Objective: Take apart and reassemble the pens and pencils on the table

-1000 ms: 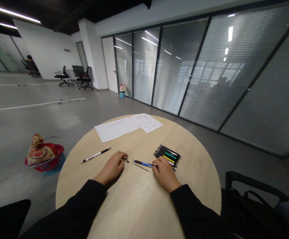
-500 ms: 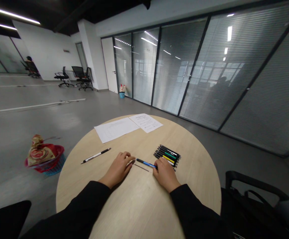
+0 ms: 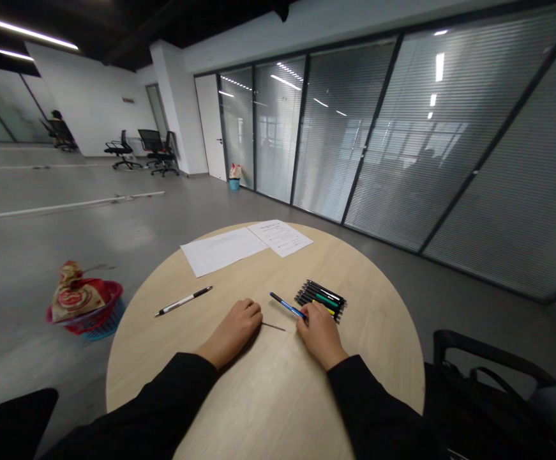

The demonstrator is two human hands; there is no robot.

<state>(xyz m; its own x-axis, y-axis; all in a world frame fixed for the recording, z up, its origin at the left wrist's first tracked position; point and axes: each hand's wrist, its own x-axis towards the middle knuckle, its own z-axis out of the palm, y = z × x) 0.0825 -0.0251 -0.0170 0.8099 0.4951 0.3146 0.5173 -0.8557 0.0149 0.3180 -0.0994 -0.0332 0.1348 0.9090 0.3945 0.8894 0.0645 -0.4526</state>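
Note:
My right hand is closed around the lower end of a blue pen, whose dark tip points up and to the left over the table. Just beside that hand lies a row of black pens, with a green and a yellow one among them; the hand hides its near part. My left hand rests on the table with its fingers curled together over the left end of a thin dark pen refill. The fingertips are partly hidden. Farther left, a white pen with black ends lies by itself.
Two printed paper sheets overlap at the far edge of the round wooden table. On the floor at left stands a basket with a bag in it. A black chair is at the right.
My left fingers have drawn back from the blue pen's tip and closed over the refill's left end. In my right hand, the blue pen has swung, its tip now farther up and right.

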